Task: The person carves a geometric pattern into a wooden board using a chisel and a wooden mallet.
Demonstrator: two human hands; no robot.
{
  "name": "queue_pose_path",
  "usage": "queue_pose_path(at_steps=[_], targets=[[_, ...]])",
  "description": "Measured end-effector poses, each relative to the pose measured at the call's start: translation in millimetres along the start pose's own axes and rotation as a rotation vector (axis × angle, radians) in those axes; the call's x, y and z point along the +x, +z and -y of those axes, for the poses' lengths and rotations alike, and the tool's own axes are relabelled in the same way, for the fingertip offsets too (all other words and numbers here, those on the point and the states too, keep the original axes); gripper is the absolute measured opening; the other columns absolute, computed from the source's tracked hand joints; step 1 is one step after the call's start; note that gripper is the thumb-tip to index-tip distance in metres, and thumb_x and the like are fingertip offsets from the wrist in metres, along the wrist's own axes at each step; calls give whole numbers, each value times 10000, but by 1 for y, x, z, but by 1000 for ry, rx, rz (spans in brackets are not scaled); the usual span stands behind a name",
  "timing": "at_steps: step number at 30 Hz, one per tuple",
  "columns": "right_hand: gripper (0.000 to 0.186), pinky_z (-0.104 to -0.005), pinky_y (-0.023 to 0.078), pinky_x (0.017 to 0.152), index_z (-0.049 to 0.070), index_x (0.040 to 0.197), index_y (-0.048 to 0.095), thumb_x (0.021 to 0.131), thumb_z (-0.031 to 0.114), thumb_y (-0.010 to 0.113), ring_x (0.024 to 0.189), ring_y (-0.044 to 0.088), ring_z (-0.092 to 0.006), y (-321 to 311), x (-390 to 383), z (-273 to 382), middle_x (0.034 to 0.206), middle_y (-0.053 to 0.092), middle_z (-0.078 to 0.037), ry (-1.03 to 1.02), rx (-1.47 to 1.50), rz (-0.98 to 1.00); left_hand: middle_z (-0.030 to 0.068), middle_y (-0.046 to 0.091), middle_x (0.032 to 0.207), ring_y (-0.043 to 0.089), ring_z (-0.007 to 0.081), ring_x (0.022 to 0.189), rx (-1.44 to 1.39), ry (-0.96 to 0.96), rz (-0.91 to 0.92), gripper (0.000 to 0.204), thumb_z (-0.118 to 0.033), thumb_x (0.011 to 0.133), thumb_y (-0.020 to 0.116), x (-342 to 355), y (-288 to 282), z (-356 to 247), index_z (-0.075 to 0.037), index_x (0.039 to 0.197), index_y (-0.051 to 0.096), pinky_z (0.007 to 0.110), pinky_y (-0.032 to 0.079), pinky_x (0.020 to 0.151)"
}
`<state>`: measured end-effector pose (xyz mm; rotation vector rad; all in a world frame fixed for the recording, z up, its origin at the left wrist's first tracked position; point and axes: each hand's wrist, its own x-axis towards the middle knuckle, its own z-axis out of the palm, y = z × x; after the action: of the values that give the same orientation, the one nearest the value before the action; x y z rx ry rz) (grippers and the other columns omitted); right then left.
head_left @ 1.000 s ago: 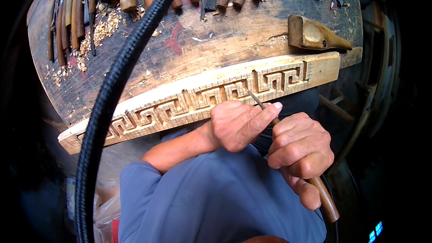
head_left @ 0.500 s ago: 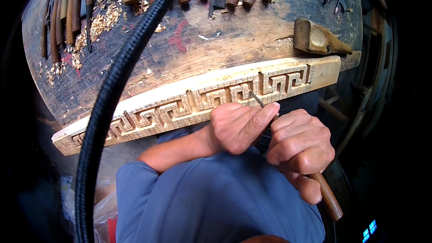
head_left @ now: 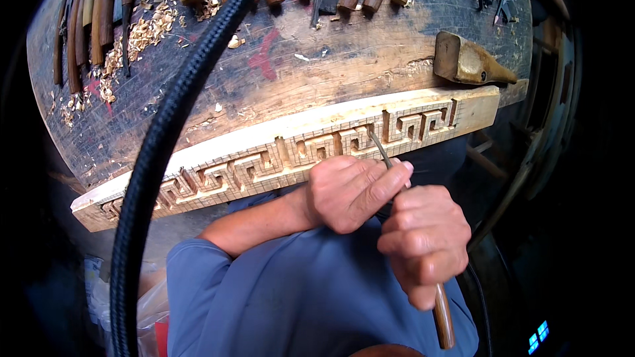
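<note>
A long pale wooden board (head_left: 477,114) lies along the bench's near edge, carved with a stepped key pattern over pencilled grid lines. My right hand (head_left: 425,241) is wrapped round the brown wooden handle of a carving chisel (head_left: 443,320), whose end sticks out below the fist. Its thin metal blade slants up and left, with the tip in a carved groove right of the board's middle. My left hand (head_left: 357,192) rests against the board's near edge, thumb and fingers closed on the blade near the handle.
A wooden mallet (head_left: 473,61) lies behind the board's right end. Several chisels (head_left: 99,13) and wood shavings (head_left: 149,33) lie along the bench's far side and left. A thick black braided cable (head_left: 159,129) crosses the left of the view, in front of the board.
My right hand has moved left and slightly down, swinging the chisel handle more upright in the picture. The blade tip stays at about the same groove. My left hand has barely moved.
</note>
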<state>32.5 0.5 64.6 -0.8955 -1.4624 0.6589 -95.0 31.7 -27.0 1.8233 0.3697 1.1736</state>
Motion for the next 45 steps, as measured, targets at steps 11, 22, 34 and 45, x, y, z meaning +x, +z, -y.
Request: queue_pose_path(at_steps=[11, 22, 34, 45], targets=[[662, -261, 268, 370, 120, 639, 391, 1208, 420, 545, 366, 459, -122, -7, 5, 5, 563, 617, -79, 75, 47, 38, 106, 775, 880, 773, 174, 736, 29, 42, -70, 358, -53, 987, 789, 2, 6, 1, 117, 1298, 738, 292, 578, 599], [677, -274, 303, 385, 110, 652, 441, 1235, 453, 471, 375, 447, -116, -8, 22, 7, 567, 596, -55, 247, 10, 55, 116, 772, 885, 778, 188, 748, 48, -11, -78, 443, -38, 934, 766, 1, 5, 1, 130, 1342, 724, 301, 594, 617], [654, -279, 300, 380, 110, 656, 429, 1234, 406, 496, 377, 429, -114, -3, 11, -11, 562, 585, -49, 187, 35, 16, 164, 784, 900, 789, 226, 745, 71, -44, -75, 390, -24, 931, 756, -2, 8, 1, 167, 1270, 743, 327, 605, 599], [641, -306, 293, 426, 55, 670, 522, 1187, 421, 624, 435, 498, -172, -9, 4, 9, 673, 665, -154, -20, -46, 188, 151, 818, 937, 832, 239, 786, 22, 82, -139, 411, -115, 985, 825, 0, 9, 6, 102, 1316, 714, 301, 616, 606]])
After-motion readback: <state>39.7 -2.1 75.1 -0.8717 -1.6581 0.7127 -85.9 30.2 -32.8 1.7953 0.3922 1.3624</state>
